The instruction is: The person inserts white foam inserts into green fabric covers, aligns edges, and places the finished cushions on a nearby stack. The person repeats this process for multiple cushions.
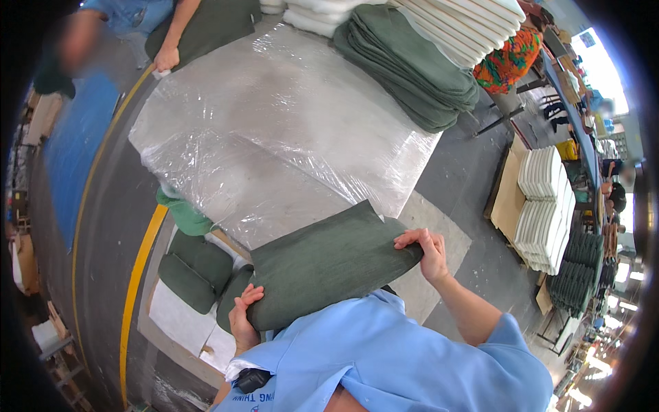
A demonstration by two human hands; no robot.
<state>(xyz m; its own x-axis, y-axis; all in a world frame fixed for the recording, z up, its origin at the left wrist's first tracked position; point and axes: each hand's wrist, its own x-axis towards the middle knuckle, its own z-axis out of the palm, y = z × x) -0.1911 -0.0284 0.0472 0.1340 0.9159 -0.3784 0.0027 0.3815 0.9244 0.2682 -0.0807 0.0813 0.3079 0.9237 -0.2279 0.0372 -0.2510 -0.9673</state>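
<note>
Left hand point(244, 317) and right hand point(428, 254) clamped on opposite ends of dark green flat fabric piece point(322, 261), apparently keeping it spread; piece by near edge of grey film-covered worktop point(274, 137). Dark green layered fabric stack point(405, 69) along far right edge, seemingly piled for easy reach.

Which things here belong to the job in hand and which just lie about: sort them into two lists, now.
In the job, the last three probably:
- green piece, held by left hand and right hand
- green stack
- green cushions
- wrapped surface

Apparently just lying about:
- patterned cloth
- white stack, right
- cardboard beneath it
</note>
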